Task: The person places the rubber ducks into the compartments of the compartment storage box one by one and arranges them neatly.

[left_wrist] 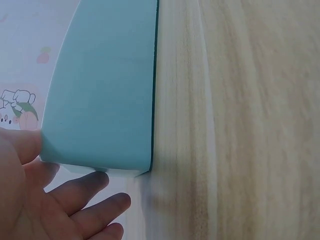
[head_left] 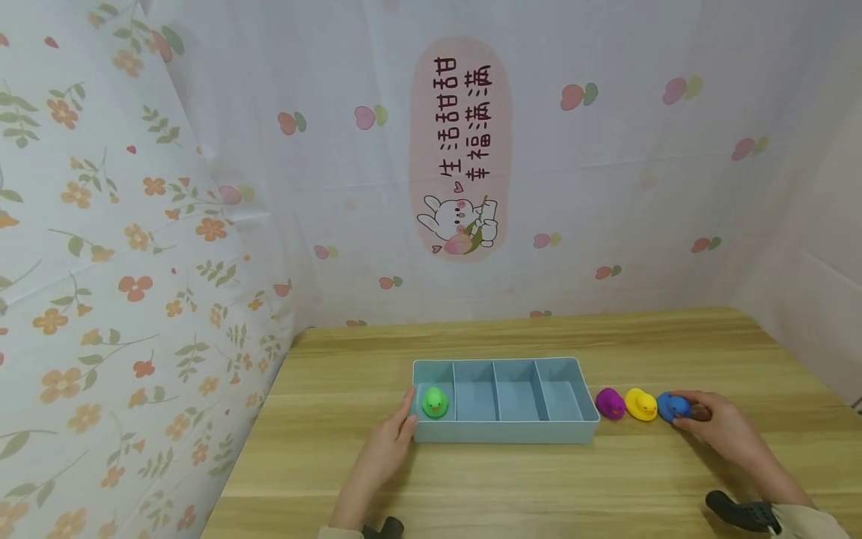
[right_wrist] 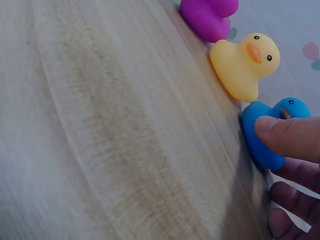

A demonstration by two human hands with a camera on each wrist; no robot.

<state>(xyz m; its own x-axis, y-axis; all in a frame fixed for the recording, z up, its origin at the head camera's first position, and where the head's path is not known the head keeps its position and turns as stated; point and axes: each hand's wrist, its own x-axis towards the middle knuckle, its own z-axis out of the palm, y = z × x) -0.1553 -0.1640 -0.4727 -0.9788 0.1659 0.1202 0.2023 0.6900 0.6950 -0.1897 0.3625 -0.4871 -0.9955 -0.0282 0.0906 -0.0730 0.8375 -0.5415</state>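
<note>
A light-blue tray (head_left: 501,432) with several compartments sits on the table, a green rubber duck (head_left: 434,403) in its leftmost one. My left hand (head_left: 385,449) holds the tray's left end at the front corner; in the left wrist view the lower fingers spread beside the end wall. To the right of the tray stand a purple rubber duck (head_left: 610,403) and a yellow rubber duck (head_left: 641,404) in a row. At the end of that row, my right hand (head_left: 723,427) pinches a blue rubber duck (right_wrist: 257,135) between thumb and fingers, partly covering it.
The wood-grain table (head_left: 512,490) extends in front of the tray. A patterned cloth (head_left: 323,187) hangs behind the table, and a flowered one (head_left: 121,299) covers the left side. Black straps or mounts (head_left: 741,513) are at both wrists.
</note>
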